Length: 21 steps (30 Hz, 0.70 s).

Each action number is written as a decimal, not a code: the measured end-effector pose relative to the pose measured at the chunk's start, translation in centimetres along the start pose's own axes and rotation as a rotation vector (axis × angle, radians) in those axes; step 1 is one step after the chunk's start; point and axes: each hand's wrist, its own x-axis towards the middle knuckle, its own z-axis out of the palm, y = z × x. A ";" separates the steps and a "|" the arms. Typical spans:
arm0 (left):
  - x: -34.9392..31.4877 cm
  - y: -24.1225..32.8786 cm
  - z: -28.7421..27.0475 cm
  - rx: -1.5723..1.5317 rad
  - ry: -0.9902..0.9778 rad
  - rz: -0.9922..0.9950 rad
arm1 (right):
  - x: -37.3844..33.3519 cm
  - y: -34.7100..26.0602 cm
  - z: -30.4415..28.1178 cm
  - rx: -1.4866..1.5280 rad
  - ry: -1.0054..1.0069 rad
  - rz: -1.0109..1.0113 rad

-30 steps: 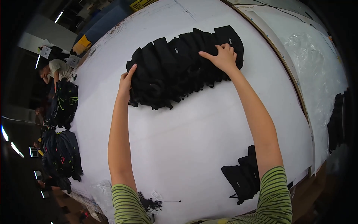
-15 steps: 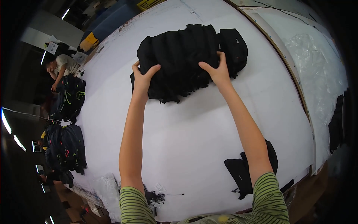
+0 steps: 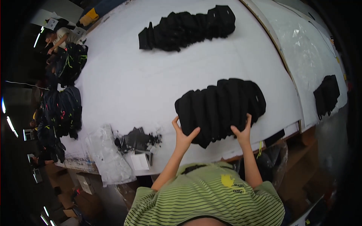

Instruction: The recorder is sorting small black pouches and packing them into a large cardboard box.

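A row of black fabric pouches [image 3: 215, 109], packed upright side by side, stands on the white table near my body. My left hand [image 3: 184, 138] grips its near left part, thumb on the front and fingers round the end. My right hand [image 3: 243, 134] grips the near side farther right, its thumb pressed against the cloth. The pouches hide parts of the fingers on both hands. A second row of black pouches [image 3: 188, 30] lies across the far side of the table, apart from both hands.
Clear plastic bags [image 3: 109, 154], a pile of small dark tags [image 3: 135, 139] and a white box [image 3: 140, 162] lie front left. Dark backpacks [image 3: 62, 111] line the left edge, where another person [image 3: 60, 37] works. Black pouches [image 3: 327, 94] sit on the right-hand table beyond a raised strip.
My hands have come back toward my body and now grip a row of pouches near the table's front edge. Another row is left at the far side. The view has shifted too.
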 end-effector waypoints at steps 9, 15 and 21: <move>-2.6 -9.9 -4.4 -0.125 -0.029 -0.293 | -3.4 -3.5 4.3 -0.741 0.178 -0.553; -3.8 -10.5 -3.7 -0.239 0.065 -0.377 | -8.8 1.9 12.0 -0.755 -0.312 -0.508; -5.9 -13.3 -7.8 0.048 0.214 -0.089 | -8.6 2.8 11.7 -1.082 -0.220 -0.600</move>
